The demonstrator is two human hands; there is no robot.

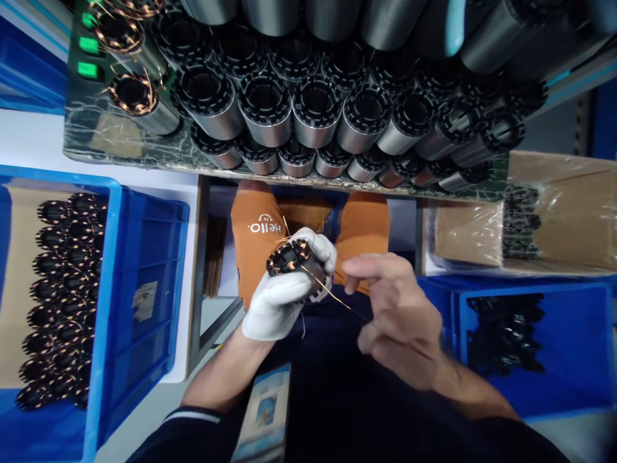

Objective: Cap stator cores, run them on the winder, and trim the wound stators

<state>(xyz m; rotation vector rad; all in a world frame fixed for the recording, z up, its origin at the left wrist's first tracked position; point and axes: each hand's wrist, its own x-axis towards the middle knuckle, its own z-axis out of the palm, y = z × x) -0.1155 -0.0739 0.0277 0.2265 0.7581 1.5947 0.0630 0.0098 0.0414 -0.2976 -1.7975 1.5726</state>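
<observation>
My left hand [284, 299], in a white glove, is wrapped round a motor stator [313, 273] with a black slotted end and copper windings. The stator is tilted, its open end facing up and left, above my lap. From its rim a thin copper wire [332, 294] runs down to the right, straight toward my bare right hand [400, 315]. That hand is slightly blurred, its thumb and a bent finger closed at the wire's far end, the index finger pointing left. Short loose wire ends stick up beside the stator's left side.
A bench [164, 151] ahead carries rows of metal stators [265, 109], a few with copper windings. At left, a blue bin [108, 257] holds many wound stators. On the right are a plastic-lined carton [463, 238] of parts and a blue bin [573, 347] with black pieces.
</observation>
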